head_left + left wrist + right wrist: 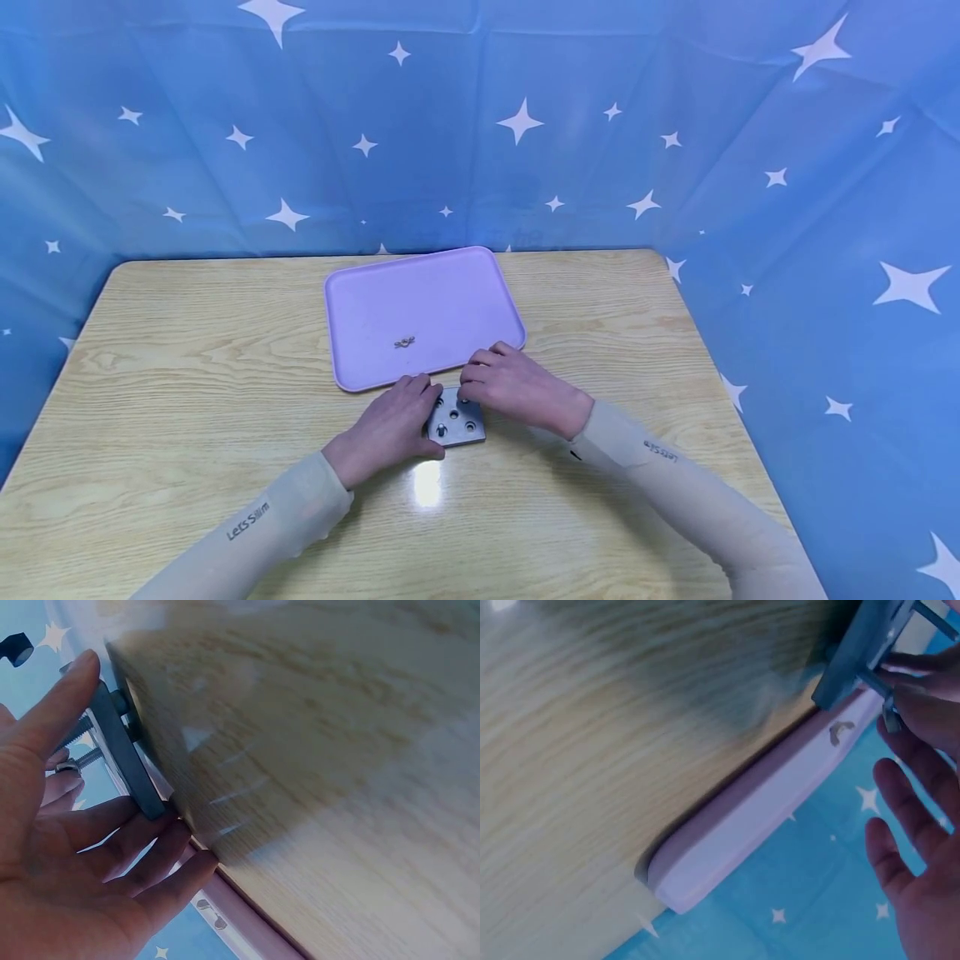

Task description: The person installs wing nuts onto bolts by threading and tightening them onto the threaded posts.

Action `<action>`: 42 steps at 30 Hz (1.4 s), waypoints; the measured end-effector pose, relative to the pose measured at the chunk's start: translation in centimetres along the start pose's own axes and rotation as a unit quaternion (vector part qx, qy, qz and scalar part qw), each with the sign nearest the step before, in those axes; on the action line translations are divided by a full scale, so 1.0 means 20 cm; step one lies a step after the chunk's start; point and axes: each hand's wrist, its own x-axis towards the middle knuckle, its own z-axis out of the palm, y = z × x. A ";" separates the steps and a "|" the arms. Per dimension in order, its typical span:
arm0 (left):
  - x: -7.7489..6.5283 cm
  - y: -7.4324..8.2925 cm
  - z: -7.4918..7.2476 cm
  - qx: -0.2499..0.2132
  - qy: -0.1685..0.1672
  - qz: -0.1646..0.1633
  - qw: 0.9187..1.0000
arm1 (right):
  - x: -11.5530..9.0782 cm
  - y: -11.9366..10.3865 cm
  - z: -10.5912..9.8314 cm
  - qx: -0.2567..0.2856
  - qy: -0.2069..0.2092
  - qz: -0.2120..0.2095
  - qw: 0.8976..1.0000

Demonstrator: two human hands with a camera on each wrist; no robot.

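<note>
A small grey metal plate (456, 433) with several round holes lies on the table. My left hand (393, 423) holds it by its left side, the thumb on the near edge and fingers at the far edge. From the plate rise threaded bolts; one bolt (441, 431) stands near the left thumb. Over the plate's far right corner, my right hand (517, 387) pinches a small metal wing nut (891, 720) at another bolt (871, 680) between thumb and forefinger. Its other fingers are loosely bent. In the left wrist view, bolt heads (120, 701) show under the plate.
A purple tray (435, 300) lies just beyond the plate, close to both hands' fingertips. A few small wing nuts (405, 342) lie together in it. The wood-grain table (187, 375) meets a blue star-patterned cloth (450, 125) at the back and right.
</note>
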 end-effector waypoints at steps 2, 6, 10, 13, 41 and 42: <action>0.00 0.00 0.00 0.001 0.000 0.002 1.000 | 0.01 -0.01 0.01 0.007 0.002 0.010 1.000; 0.00 0.01 0.00 0.000 0.001 0.005 1.000 | 0.02 -0.02 0.02 0.020 0.004 0.034 0.999; 0.00 0.01 -0.01 0.003 0.001 0.004 1.000 | 0.02 -0.04 0.03 0.045 0.023 0.074 0.996; 0.00 0.01 -0.01 0.005 0.000 0.003 1.000 | 0.02 -0.07 0.05 0.078 0.055 0.117 0.989; 0.00 0.00 -0.01 -0.001 -0.001 0.005 1.000 | -0.02 0.00 -0.02 0.013 -0.014 -0.013 1.000; 0.00 0.00 -0.01 -0.001 -0.001 0.005 1.000 | -0.02 0.00 -0.01 0.008 -0.010 -0.011 1.000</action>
